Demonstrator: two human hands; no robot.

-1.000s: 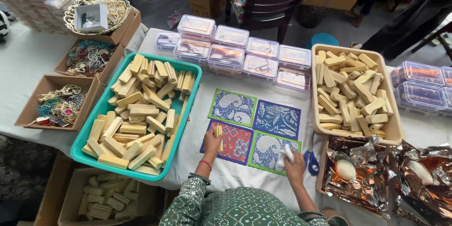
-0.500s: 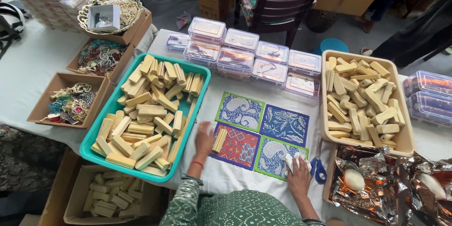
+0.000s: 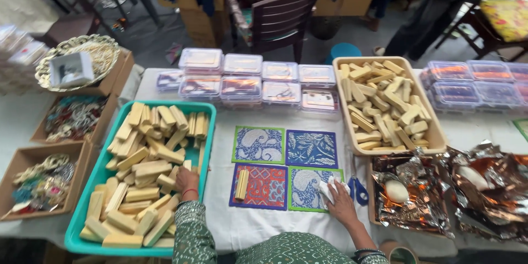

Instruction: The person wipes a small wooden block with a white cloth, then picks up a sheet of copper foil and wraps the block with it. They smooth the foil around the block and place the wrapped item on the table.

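1. Far left: cardboard boxes of jewellery [image 3: 41,184] sit at the table's edge, just beside the teal tray [image 3: 88,209]. Shove that tray left and you could tip them off.
2. Your left hand [image 3: 187,180] reaches into the near right corner of the tray, fingers curled down among the loosely heaped wooden blocks [image 3: 144,165]. Whether they actually grip one, the view cannot tell. Pull from the bottom of the heap and neighbouring blocks may slide over the rim.
3. Centre: one wooden block [image 3: 241,185] lies on the red patterned tile [image 3: 258,186], near row, left. A sleeve sweeping back across could knock it askew or onto the white cloth.
4. Your right hand [image 3: 340,202] presses a crumpled white cloth [image 3: 329,189], fingers closed over it, on the green-edged tile [image 3: 314,187]. Rub hard and the tile may skid into its neighbours.
5. Right: blue-handled scissors [image 3: 358,190] lie just beside that hand, with a foil-lined tray [image 3: 418,195] beyond; a wide wipe could catch the scissors.
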